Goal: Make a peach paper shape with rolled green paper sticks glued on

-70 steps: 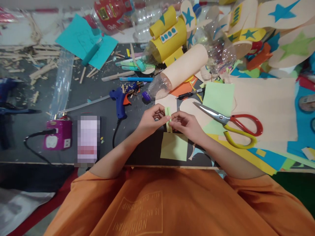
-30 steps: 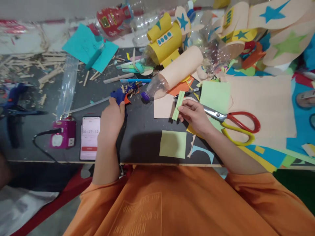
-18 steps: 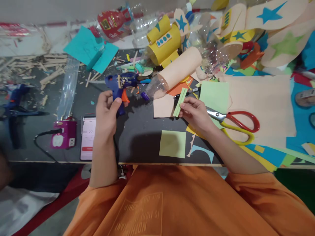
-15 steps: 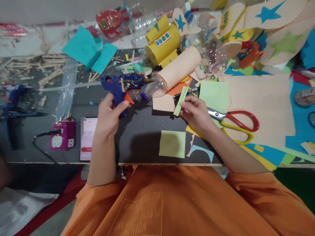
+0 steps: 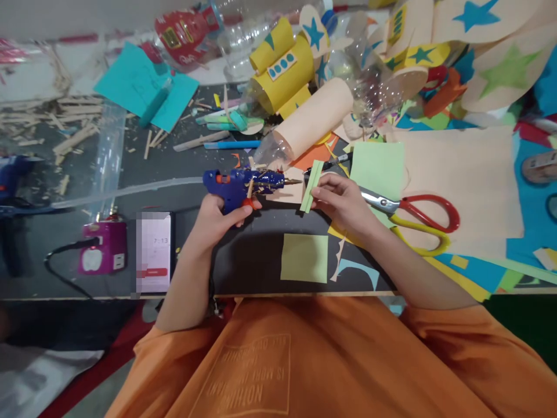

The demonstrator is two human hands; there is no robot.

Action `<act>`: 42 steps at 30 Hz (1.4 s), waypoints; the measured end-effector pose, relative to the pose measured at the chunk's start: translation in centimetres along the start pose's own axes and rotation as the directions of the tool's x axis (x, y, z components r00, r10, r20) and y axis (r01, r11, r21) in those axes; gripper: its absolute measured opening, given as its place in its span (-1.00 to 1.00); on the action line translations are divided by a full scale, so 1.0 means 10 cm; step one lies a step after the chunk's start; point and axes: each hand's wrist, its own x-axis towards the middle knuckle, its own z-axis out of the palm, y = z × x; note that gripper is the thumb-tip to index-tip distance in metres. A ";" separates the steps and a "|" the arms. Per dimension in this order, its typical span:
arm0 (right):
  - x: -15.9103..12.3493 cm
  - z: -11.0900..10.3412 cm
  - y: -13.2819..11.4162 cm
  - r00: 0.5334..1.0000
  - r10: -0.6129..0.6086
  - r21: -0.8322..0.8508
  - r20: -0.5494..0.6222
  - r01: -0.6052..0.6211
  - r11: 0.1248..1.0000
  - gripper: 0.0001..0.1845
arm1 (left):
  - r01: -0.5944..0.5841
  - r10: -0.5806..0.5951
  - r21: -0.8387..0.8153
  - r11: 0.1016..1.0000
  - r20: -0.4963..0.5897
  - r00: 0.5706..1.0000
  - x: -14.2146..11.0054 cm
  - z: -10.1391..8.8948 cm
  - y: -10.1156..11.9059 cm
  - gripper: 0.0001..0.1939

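Near the front edge of the counter (image 5: 256, 255), a pale green paper square (image 5: 303, 259) is laid flat. Beyond it, scorched paper or a burnt fingertip could be caused if the nozzle (image 5: 293, 182) of the blue glue gun (image 5: 228, 188) — pointed at the folded green paper strip (image 5: 311, 188) just beside it — is hot and slips. The gun is enclosed by the left hand (image 5: 220, 217), fingers curled; whether the orange trigger (image 5: 248, 203) is squeezed cannot be told. The strip is pinched along its edge by the right hand (image 5: 342, 200), grip nearly closed. Farther off, a peach-wrapped bottle (image 5: 319, 116) is seen on its side.
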 end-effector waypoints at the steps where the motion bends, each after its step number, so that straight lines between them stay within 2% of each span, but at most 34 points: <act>1: 0.00 0.00 0.00 1.000 0.012 -0.014 0.021 -0.012 1.000 -0.66 | 0.001 -0.001 0.013 1.000 0.006 1.000 0.00 -0.01 -0.01 -0.80; 6: 0.00 -0.01 0.00 0.998 0.032 -0.058 0.059 -0.029 0.998 -0.67 | -0.048 0.048 0.014 0.999 0.025 0.999 0.01 -0.03 -0.06 -0.67; 11: 0.01 0.00 0.00 1.000 0.009 -0.010 -0.029 -0.009 1.000 -0.61 | -0.069 0.065 0.051 0.996 0.068 0.996 0.02 -0.02 -0.07 -0.61; 14: 0.02 0.00 0.00 0.997 -0.025 0.035 -0.076 0.027 0.999 -0.60 | -0.035 0.027 0.086 0.996 0.093 0.995 0.01 -0.02 -0.05 -0.62; 18: 0.03 -0.01 0.01 0.996 -0.055 0.021 -0.074 0.056 0.998 -0.64 | -0.003 -0.013 0.147 0.989 0.103 0.995 0.01 -0.01 -0.01 -0.66; 30: 0.01 0.00 -0.01 0.997 -0.030 0.025 -0.073 0.032 0.999 -0.62 | 0.036 -0.075 0.292 0.956 0.123 0.990 0.03 0.02 0.06 -0.74; 42: 0.03 0.00 0.00 0.995 -0.021 0.013 -0.097 0.023 1.000 -0.59 | 0.023 -0.061 0.248 0.968 0.144 0.988 0.03 0.01 0.02 -0.75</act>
